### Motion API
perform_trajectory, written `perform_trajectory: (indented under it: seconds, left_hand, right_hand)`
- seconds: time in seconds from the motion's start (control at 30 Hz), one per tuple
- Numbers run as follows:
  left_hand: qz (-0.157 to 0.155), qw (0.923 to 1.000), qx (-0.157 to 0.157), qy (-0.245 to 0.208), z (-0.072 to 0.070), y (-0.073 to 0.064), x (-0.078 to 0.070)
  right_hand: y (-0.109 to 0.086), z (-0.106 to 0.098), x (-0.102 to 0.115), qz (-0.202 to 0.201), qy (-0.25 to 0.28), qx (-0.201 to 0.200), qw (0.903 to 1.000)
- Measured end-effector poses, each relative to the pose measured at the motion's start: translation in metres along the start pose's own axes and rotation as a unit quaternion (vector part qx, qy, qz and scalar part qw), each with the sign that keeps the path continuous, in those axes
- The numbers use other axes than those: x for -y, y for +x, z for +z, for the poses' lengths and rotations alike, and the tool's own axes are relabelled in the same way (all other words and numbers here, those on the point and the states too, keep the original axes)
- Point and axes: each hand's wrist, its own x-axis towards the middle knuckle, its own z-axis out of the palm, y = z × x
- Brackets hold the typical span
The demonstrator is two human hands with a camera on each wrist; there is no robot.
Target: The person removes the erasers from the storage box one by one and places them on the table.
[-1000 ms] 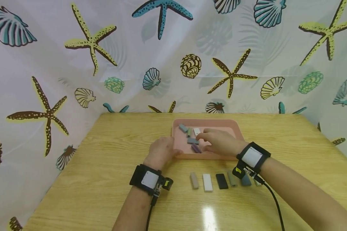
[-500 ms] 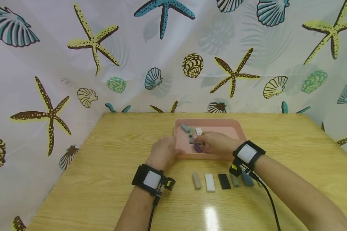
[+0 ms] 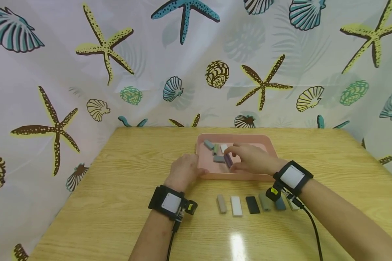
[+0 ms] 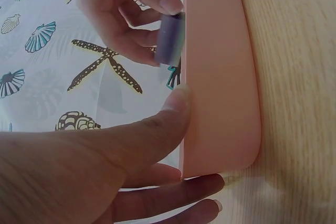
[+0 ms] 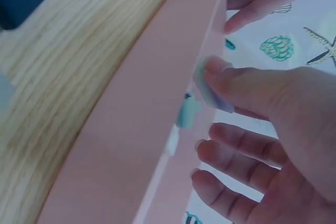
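My right hand is over the pink tray, pinching a small purple block between thumb and index finger. In the right wrist view the other fingers of that hand are spread below the thumb, and the block looks tilted. At the tray's front left corner my left hand grips the rim. The left wrist view has its thumb on the top edge and its fingers against the outside. Inside the tray lie a grey block, a blue-grey block, a green block and a white block.
In front of the tray, a row of small blocks lies on the wooden table: beige, white, black, green, blue and a pale one. Patterned cloth hangs behind.
My right hand has taken hold of the purple block, which has turned more upright and shifted right within the tray. The left hand has stayed at the tray's corner.
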Motion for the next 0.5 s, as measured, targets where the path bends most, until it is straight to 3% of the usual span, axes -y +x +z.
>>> perform_trajectory:
  seconds: [0.1,0.3,0.5]
  left_hand:
    - [-0.001,1.0,-0.001,0.0,0.0,0.0,0.0]
    - [0.0,1.0,-0.004,0.003,0.0,0.0,0.0]
    - [-0.005,1.0,0.002,-0.004,0.0,0.001,-0.001]
  right_hand:
    - [-0.005,-0.002,0.004,-0.005,-0.006,-0.018,0.9998]
    - [-0.017,-0.006,0.014,-0.054,-0.025,-0.052,0.9969]
    - [-0.029,-0.007,0.025,-0.08,-0.007,-0.067,0.9945]
